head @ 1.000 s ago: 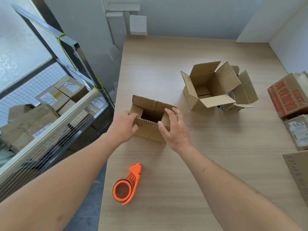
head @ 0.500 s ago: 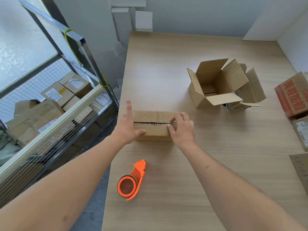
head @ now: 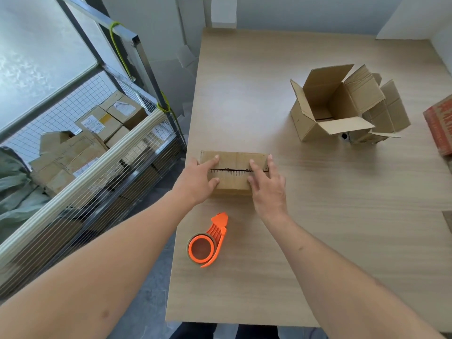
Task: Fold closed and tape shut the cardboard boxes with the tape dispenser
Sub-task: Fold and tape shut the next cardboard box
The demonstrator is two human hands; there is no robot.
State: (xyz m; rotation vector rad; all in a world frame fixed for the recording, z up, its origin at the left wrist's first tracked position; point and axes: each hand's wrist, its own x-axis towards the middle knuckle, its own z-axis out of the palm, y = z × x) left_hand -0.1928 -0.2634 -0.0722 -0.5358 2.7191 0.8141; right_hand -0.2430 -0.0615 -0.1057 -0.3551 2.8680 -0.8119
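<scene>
A small cardboard box lies near the table's left edge with its top flaps folded flat, a dark seam running between them. My left hand presses on the box's left end, fingers on the top and thumb at the front. My right hand rests flat on the right end with its fingers spread over the seam. An orange tape dispenser with a brown roll lies on the table just in front of the box, untouched. A larger box stands open at the back right with its flaps up.
A wooden table carries more boxes behind the open one and a red-printed carton at the right edge. Left of the table stands a wire cage cart full of sealed parcels.
The small box's flaps went from standing open to folded flat. Both hands now press on its top, and the right hand has spread flatter over the seam.
</scene>
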